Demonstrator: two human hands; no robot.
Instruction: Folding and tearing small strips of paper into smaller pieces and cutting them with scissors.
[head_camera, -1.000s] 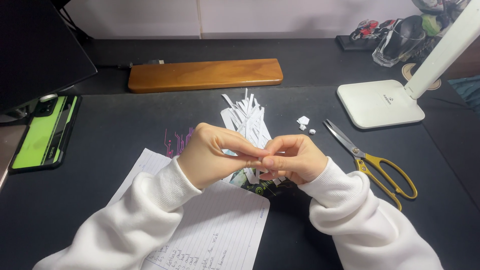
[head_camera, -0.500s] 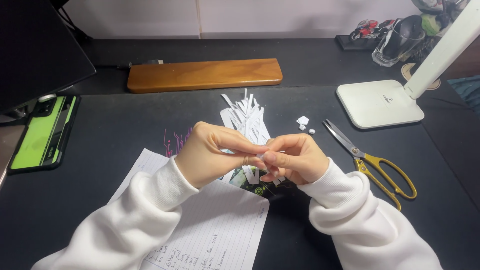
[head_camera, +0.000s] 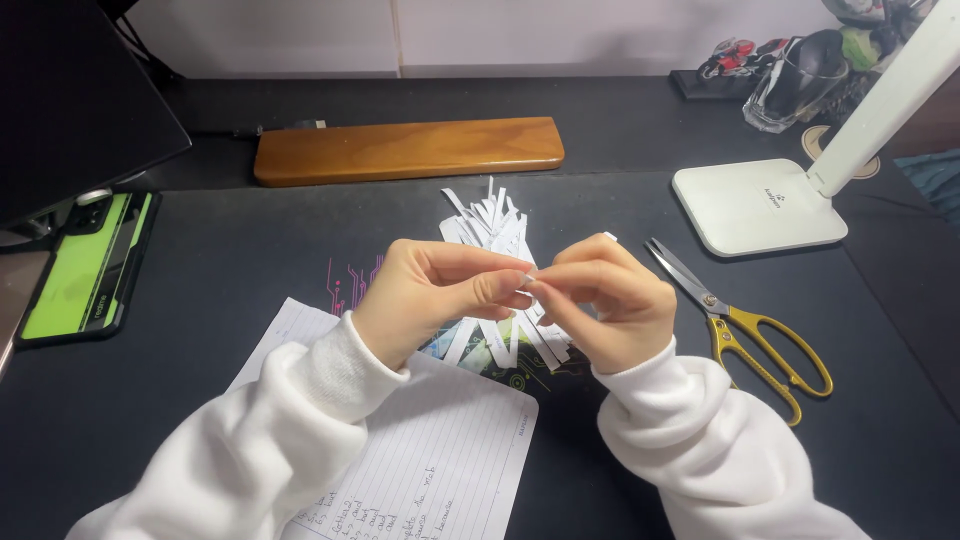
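My left hand (head_camera: 425, 295) and right hand (head_camera: 605, 300) pinch one thin white paper strip (head_camera: 527, 284) between closed fingers, above the pile of cut white paper strips (head_camera: 497, 235) at twelve o'clock; most strips look unfolded.

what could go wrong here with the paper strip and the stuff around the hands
The tiny paper piece, pinched between the left hand and right hand, might tear or slip into the strip pile below. A sleeve could also sweep strips off the mat. The open scissors lie close beside the right wrist, so a sideways move might bump the blades.
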